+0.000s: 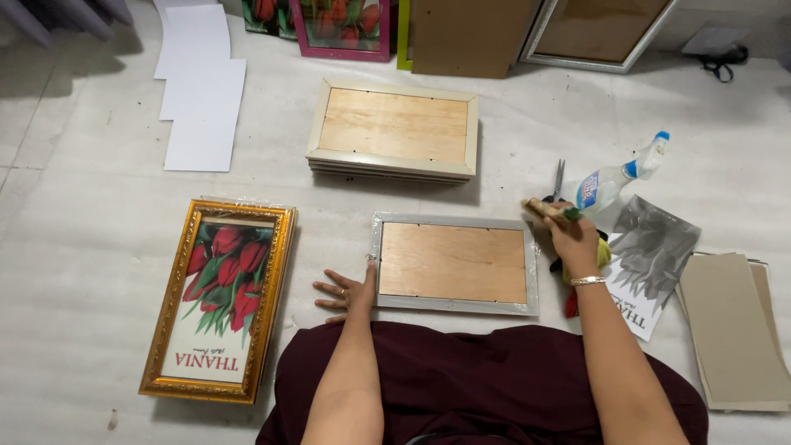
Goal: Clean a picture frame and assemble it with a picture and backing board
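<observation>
A silver picture frame lies face down on the floor before the person. The left hand rests flat and open against its left edge. The right hand grips a small brush at its upper right corner, near a spray bottle

Floor: pale grey-white covering, faintly wrinkled, evenly lit with soft shadows. Landmark: stack of cream frames, backs up, at centre. Left of the stack, white paper sheets overlapping. Behind it, brown boards and a silver frame leaning. Far right, black scissors; nearer right, grey cardboard sheets.
</observation>
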